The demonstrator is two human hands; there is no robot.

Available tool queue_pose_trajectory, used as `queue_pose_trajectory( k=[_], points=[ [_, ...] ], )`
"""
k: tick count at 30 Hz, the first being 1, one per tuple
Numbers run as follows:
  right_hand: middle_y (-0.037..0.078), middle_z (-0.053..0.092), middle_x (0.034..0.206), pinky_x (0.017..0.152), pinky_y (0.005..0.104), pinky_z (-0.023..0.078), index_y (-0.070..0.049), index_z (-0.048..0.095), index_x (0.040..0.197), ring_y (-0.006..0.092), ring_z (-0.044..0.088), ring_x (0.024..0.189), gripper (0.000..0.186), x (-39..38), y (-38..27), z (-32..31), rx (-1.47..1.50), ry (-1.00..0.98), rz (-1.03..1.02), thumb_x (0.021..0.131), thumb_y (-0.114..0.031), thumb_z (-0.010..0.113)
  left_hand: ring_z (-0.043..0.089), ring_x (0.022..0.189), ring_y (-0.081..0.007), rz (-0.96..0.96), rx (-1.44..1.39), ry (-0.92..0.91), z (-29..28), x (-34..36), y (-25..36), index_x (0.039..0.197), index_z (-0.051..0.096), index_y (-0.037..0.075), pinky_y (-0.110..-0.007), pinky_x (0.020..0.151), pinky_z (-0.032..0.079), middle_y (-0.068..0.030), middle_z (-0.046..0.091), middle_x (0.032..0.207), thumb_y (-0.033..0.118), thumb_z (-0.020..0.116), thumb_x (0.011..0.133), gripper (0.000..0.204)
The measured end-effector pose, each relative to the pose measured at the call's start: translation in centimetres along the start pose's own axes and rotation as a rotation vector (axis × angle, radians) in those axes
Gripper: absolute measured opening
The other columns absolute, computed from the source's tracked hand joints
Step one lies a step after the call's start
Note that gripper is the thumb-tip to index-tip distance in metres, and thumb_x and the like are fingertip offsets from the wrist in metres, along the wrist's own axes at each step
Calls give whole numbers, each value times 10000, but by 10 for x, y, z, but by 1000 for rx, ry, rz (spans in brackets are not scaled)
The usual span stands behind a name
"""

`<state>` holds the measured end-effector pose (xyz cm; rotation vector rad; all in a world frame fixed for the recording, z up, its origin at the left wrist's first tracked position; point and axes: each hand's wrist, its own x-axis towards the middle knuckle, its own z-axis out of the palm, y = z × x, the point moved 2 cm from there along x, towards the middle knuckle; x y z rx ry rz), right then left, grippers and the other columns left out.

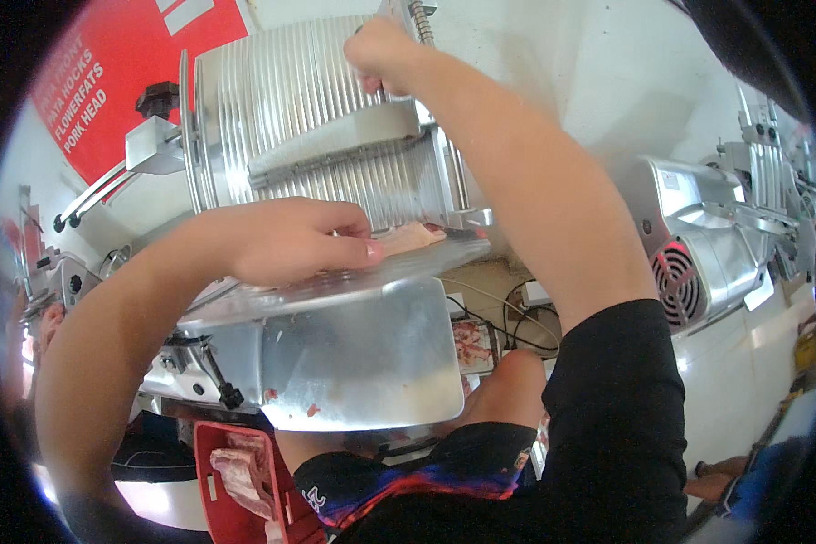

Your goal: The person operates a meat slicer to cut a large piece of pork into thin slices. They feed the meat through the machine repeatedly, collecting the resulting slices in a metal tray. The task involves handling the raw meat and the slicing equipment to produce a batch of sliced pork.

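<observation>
In front of me stands a metal meat slicer with a ribbed sloping plate. My right hand is closed in a fist at the plate's upper right corner, around a handle that the fingers mostly hide. Just below that hand, a smooth metal pusher arm lies across the ribs. My left hand is low on the slicer, its thumb and forefinger at the left end of a pale slab of meat. The meat sits behind a grey metal edge. A shiny metal tray slopes below, with small meat scraps on it.
A red crate with meat slabs stands lower left, beside my leg. At the right is another slicer with a round vent. Cables hang behind the tray. A red sign covers the upper left wall.
</observation>
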<state>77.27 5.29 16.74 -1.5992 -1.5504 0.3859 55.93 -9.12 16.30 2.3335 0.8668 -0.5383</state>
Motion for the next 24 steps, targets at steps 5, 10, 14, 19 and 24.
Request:
queue_pose_trajectory(
  k=[5,10,14,19,24],
  points=[
    [236,609,796,403,426,400,100,501,1123,269,571,521,280,-98,-13,9,301,146,180,893,-57,477,570,824,-128,415,338,380,22,-67,5,1096,596,79,-314,725,477,-55,641,936,283,799,786,423],
    [244,569,1137,654,475,502,53,358,1375,298,619,801,652,-122,-1,18,307,33,287,925,-328,638,620,725,-160,215,130,501,0,-92,-2,931,653,3,-314,685,495,-72,669,794,173,685,795,220],
    [196,304,1558,1089,536,357,-49,206,1560,317,434,1352,941,-159,-76,-24,382,54,-6,889,-488,697,600,773,-109,138,75,723,-25,-110,-26,964,644,-9,-279,730,497,-52,671,830,117,683,833,185],
    [159,523,1436,1005,427,465,-87,429,1471,300,588,1204,725,-206,-153,-70,-148,-99,-470,890,-422,705,625,855,-137,399,146,1042,-77,-108,-2,1084,668,3,-287,805,501,-81,688,921,181,730,846,304],
    [113,676,1094,809,478,516,-84,608,1241,259,654,966,360,-218,-124,-135,-607,285,-483,927,-259,629,678,902,-240,799,270,1251,-65,-104,69,1010,721,-13,-352,837,539,-171,725,963,192,687,864,254]
  ],
)
